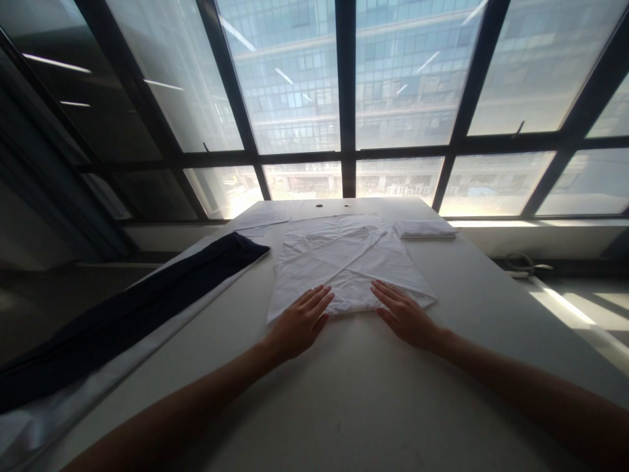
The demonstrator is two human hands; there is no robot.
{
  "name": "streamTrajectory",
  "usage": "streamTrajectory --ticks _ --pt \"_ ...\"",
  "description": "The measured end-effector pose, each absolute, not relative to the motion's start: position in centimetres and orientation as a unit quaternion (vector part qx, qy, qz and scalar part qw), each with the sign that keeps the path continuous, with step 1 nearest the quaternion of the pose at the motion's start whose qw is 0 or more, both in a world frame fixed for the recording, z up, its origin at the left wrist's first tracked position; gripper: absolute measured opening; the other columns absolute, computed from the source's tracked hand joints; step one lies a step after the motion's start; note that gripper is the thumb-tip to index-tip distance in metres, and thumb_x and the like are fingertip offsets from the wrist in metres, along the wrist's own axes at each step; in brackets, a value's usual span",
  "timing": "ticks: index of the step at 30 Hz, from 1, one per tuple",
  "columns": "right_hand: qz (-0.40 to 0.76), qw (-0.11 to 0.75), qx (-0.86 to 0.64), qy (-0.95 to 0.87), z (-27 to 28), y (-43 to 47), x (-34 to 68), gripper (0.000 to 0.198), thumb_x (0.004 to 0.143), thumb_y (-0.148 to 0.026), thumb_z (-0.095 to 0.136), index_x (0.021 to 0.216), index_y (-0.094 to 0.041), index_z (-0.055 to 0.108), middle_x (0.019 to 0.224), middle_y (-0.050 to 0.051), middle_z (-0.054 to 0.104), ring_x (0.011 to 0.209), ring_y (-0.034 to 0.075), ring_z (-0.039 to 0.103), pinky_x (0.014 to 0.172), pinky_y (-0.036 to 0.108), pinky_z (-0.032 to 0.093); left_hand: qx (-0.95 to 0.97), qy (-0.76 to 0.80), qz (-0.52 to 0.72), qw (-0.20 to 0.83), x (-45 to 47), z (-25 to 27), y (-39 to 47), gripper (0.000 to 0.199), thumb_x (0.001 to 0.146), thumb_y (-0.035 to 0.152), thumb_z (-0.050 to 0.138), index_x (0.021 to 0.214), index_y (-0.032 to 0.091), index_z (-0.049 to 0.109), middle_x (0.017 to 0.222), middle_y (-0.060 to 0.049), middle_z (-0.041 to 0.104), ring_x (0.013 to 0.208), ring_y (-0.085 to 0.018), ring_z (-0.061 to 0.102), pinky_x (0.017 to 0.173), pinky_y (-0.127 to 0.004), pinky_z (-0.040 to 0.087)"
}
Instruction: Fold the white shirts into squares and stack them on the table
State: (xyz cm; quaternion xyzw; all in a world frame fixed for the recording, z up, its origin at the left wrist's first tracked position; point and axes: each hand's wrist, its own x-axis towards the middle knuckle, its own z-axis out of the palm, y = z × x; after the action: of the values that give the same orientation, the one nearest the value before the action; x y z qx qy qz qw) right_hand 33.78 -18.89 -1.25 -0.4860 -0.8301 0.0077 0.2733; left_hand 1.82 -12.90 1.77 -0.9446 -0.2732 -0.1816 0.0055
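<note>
A white garment [339, 252], perhaps a shirt, lies spread on the white table with folds and creases across it. My left hand [302, 320] rests flat on its near left part, fingers stretched out and pointing forward. On the near right part lies my right hand [403, 314], palm down, its fingers also straight. Both hands touch the cloth close to its near edge, a short gap apart, and neither grips it.
Dark navy cloth [147, 308] runs along the table's left side, over white cloth [118, 375]. A folded white cloth [425, 229] sits at the back right. The white table [339, 400] ends near tall windows [393, 85]. A coiled hose or cable [521, 263] lies beyond its right edge.
</note>
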Motion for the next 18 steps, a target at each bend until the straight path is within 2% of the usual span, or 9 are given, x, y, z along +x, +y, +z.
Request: streamTrajectory --ticks 3,6,10,13,18 --pt "0.052 0.220 -0.439 -0.869 -0.8 -19.2 33.1 0.060 0.109 -0.040 0.041 0.163 -0.017 0.034 0.167 0.014 0.034 0.157 0.027 0.026 0.127 0.051 0.027 -0.971 -0.213 -0.103 -0.024 1.9 1.3 -12.2 0.061 0.111 0.045 0.038 0.167 0.024 0.025 0.170 -0.009 0.027 0.158 -0.027 0.021 0.129 -0.049 0.022" --pt "0.095 0.164 -0.439 -0.878 -0.6 -19.5 33.1 0.065 0.109 -0.049 0.038 0.165 -0.018 0.029 0.168 0.012 0.032 0.158 0.025 0.023 0.129 0.048 0.021 -0.979 -0.187 -0.040 -0.064 1.1 0.7 -11.7 0.071 0.110 0.052 0.038 0.169 0.028 0.007 0.172 -0.007 0.015 0.159 -0.027 0.013 0.130 -0.046 0.017" --pt "0.099 0.150 -0.459 -0.870 -0.5 -20.0 33.8 0.067 0.109 -0.052 0.038 0.164 -0.016 0.032 0.168 0.013 0.031 0.157 0.026 0.024 0.128 0.046 0.025 -0.980 -0.185 -0.017 -0.074 0.1 0.9 -12.2 0.077 0.110 0.054 0.039 0.168 0.028 -0.004 0.173 -0.008 0.007 0.159 -0.028 0.010 0.130 -0.046 0.014" --pt "0.062 0.156 -0.472 -0.866 -0.4 -20.3 34.1 0.058 0.109 -0.044 0.041 0.157 -0.012 0.047 0.160 0.017 0.045 0.153 0.028 0.036 0.125 0.047 0.032 -0.979 -0.189 -0.013 -0.071 -0.1 1.1 -12.7 0.079 0.109 0.056 0.041 0.169 0.024 0.000 0.172 -0.011 0.009 0.159 -0.029 0.013 0.129 -0.046 0.019" --pt "-0.009 0.190 -0.481 -0.856 0.0 -20.4 34.0 0.038 0.105 -0.021 0.043 0.129 -0.012 0.071 0.135 0.015 0.070 0.130 0.024 0.063 0.116 0.042 0.044 -0.975 -0.207 -0.059 -0.052 -0.4 1.6 -13.2 0.062 0.109 0.048 0.046 0.163 0.018 0.037 0.165 -0.014 0.037 0.153 -0.028 0.034 0.126 -0.044 0.032"
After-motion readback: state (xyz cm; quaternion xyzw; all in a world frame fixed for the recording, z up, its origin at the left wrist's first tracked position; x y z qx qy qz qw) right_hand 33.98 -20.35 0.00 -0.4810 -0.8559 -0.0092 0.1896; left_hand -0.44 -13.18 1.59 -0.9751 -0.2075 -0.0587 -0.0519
